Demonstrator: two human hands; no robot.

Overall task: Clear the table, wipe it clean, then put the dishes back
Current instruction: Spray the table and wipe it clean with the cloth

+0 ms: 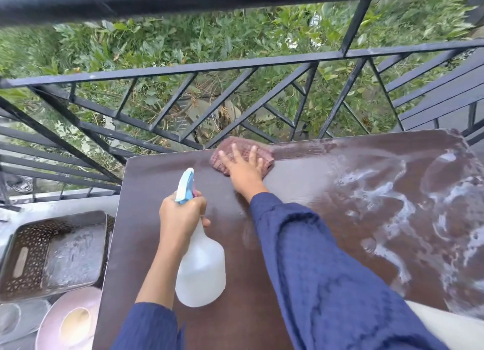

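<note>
The dark brown table (301, 192) fills the lower right of the view, with soapy white streaks (392, 210) across its right half. My right hand (245, 170) lies flat, fingers spread, on a pink-purple cloth (264, 153) at the table's far edge. My left hand (180, 218) grips the neck of a white spray bottle (200, 268) with a blue nozzle (184, 184), held above the table's left part. Left of the table, lower down, stands a pink plate (52, 321) with a pale yellow bowl (76, 326) on it.
A perforated brown basket (34, 255) sits left of the table, above the plate. A clear glass dish (10, 321) lies at the bottom left corner. A black metal railing (235, 64) runs just behind the table, with green bushes beyond. A dark slatted surface (445, 87) is at the far right.
</note>
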